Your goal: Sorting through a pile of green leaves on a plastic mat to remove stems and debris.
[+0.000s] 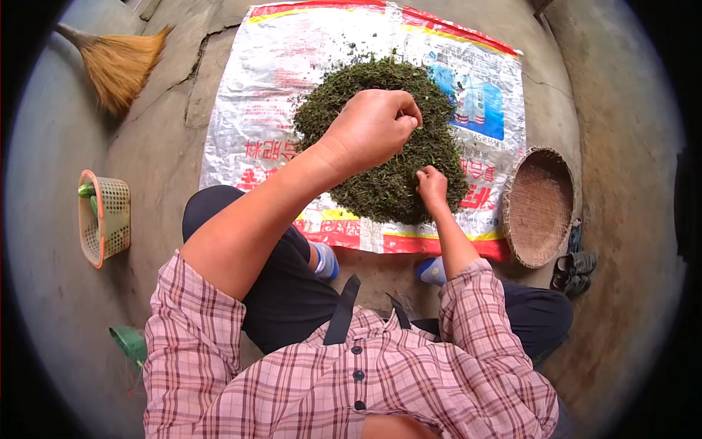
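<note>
A heap of dark green dried leaves [378, 192], perhaps tea, lies on a flattened printed plastic sack [252, 71] on the floor. My left hand [381, 126] is raised over the middle of the heap, fingers curled and thumb against the bent index finger; whether anything is pinched there cannot be told. Lower and to the right, my right hand [432, 184] is at the heap's near right part with its fingertips bent together at the leaves. Any leaf between those fingertips is too small to make out. Loose bits are scattered on the sack beyond the heap.
Right of the sack stands a shallow woven basket [540, 208], with dark shoes [575, 271] beside it. A straw broom [118, 66] lies at the upper left. At the left is a perforated plastic basket [115, 219] holding green vegetables. Cracks run across the concrete floor [159, 142].
</note>
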A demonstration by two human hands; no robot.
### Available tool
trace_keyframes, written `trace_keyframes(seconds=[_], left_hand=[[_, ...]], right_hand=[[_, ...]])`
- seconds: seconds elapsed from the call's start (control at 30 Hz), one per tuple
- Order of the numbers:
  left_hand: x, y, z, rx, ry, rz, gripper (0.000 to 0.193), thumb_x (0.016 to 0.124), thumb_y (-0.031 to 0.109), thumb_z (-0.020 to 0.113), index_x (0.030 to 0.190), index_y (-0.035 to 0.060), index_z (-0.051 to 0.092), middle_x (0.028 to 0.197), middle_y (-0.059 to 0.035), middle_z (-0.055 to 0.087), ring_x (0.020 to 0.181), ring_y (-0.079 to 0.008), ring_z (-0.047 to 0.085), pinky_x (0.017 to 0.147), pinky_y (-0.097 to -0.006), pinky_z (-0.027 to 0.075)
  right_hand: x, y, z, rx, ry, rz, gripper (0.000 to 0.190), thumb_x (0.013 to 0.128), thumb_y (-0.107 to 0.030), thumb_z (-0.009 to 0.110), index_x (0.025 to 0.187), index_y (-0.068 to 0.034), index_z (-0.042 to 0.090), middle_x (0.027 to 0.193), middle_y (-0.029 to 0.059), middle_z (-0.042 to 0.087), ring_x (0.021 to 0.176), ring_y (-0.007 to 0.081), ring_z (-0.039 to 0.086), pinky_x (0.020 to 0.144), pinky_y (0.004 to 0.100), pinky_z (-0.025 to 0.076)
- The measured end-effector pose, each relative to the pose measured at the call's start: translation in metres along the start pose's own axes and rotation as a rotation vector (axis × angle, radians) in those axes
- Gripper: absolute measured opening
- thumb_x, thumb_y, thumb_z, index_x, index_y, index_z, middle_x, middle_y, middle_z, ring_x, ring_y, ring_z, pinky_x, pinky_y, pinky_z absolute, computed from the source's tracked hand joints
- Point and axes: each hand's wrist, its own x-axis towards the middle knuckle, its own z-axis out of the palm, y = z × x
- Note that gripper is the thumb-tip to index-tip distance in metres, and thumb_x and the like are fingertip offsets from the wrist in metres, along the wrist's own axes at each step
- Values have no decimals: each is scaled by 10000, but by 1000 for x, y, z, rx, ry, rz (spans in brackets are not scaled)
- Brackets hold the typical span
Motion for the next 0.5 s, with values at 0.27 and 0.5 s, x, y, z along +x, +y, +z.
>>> trace_keyframes(seconds=[0.27,0.5], left_hand=[[-11,-1,-9,17,12,-23,188,827,90,524,907,-35,640,660,-84,626,580,-129,616,564,-278,499],[-9,-1,-6,47,13,-8,187,828,93,528,908,-32,641,668,-90,633,583,-135,620,567,-281,500]], right_hand=[[-11,-62,-49,722,-320,449,276,846,-108,641,1115,-79,587,678,-34,516,457,51,444,378,213,340],[-3,-72,-31,355,-223,201,295,804,-67,682,1088,-67,606,662,4,569,439,72,485,365,229,359]])
